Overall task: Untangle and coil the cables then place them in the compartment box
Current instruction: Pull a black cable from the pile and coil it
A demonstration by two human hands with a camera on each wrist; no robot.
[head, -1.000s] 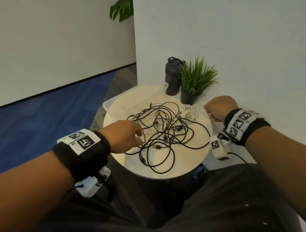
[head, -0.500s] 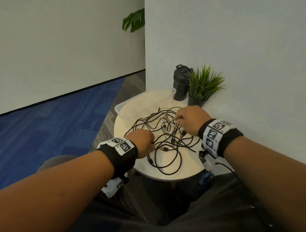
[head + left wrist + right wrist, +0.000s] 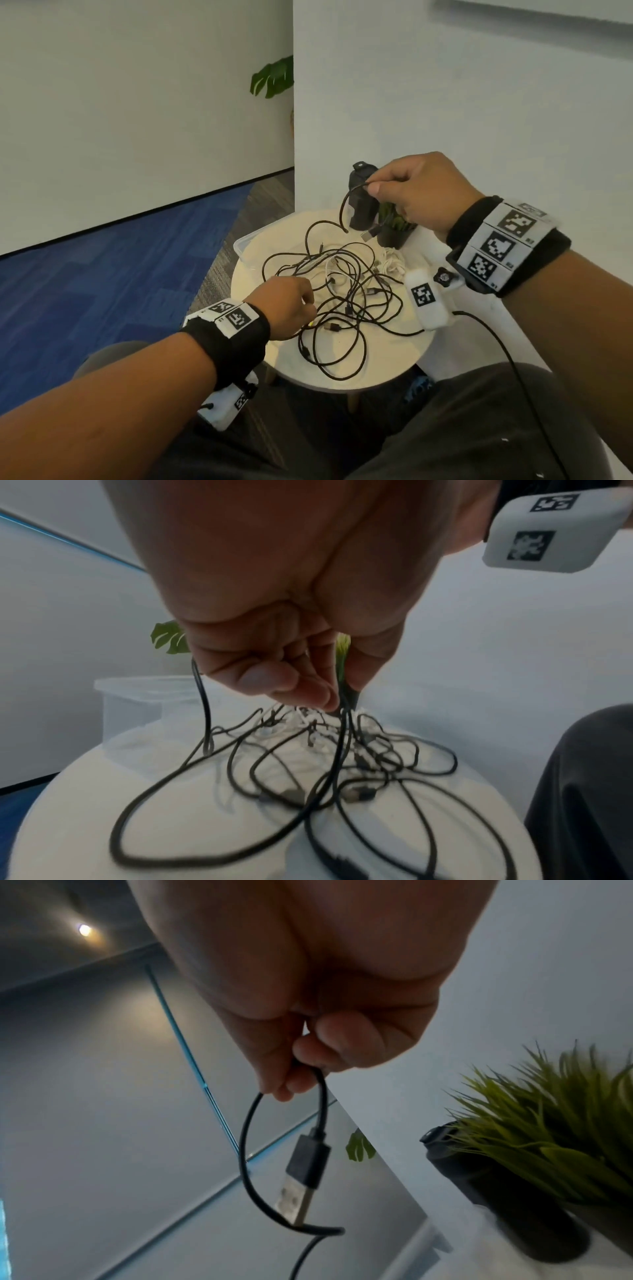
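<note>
A tangle of black cables (image 3: 346, 301) with some white ones (image 3: 392, 263) lies on a small round white table (image 3: 387, 373). My right hand (image 3: 380, 188) is raised above the table's far side and pinches one black cable (image 3: 246, 1150) near its end; the USB plug (image 3: 304, 1175) dangles below the fingers. My left hand (image 3: 301, 305) sits low at the tangle's left edge, its fingers (image 3: 301, 685) curled around black strands (image 3: 342, 723) that fan out onto the table. A clear compartment box (image 3: 246, 245) stands at the table's far left.
A black bottle (image 3: 363, 202) and a potted green plant (image 3: 548, 1129) stand at the table's back against the white wall. Blue carpet (image 3: 85, 281) lies to the left. My dark-trousered lap is just below the table's near edge.
My right hand dipped into the tangle, took a black cable and lifted its plug end up above the table. My left hand stayed at the tangle's left edge.
</note>
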